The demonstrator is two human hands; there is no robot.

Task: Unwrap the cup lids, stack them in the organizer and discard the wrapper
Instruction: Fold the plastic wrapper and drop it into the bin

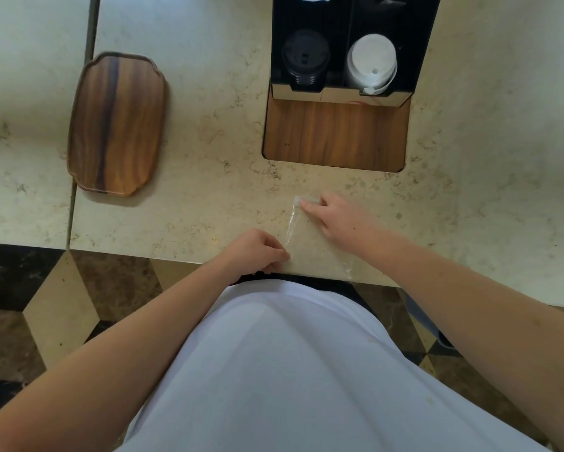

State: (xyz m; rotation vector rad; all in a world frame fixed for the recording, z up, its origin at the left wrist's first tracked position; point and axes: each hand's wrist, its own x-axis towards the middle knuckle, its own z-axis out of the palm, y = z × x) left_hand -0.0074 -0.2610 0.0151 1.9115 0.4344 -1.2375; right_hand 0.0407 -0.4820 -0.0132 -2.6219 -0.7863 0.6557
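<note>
A clear plastic wrapper [310,246] lies flat on the marble counter near its front edge, empty and see-through. My left hand [258,252] pinches its near left corner. My right hand [339,216] presses fingertips on its far end, where the plastic is folded. The black organizer [404,44] stands at the back. Its left slot holds a stack of black lids [305,57]. The right slot holds a stack of white lids [372,62].
A wooden tray [117,122] sits on the counter at the left. A wood-lined recess [336,135] opens in the counter right in front of the organizer. A seam [81,125] divides the counter at the left. Patterned floor shows below the counter edge.
</note>
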